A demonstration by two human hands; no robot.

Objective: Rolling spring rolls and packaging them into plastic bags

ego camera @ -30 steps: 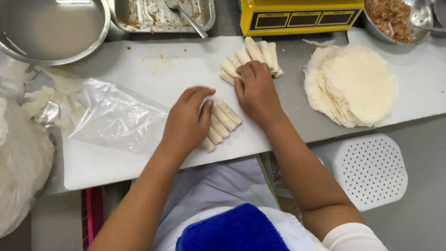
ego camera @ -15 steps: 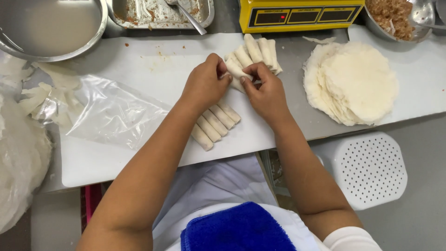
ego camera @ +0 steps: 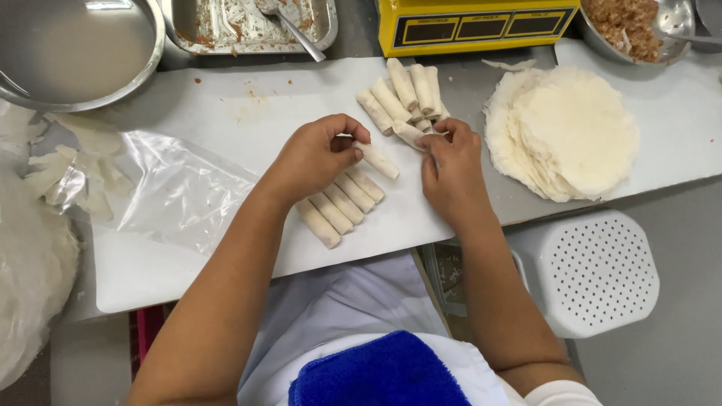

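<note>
Pinching one pale, cylindrical spring roll in its grip, the left hand holds it beside a neat row of rolls on the white board. The right hand grasps another roll at the loose pile. Thin round wrappers lie stacked on the counter.

Bare board at frame centre-left

White cutting board lies open there; plastic bag left, spring-roll pile and wrapper stack crowd the right.
</note>
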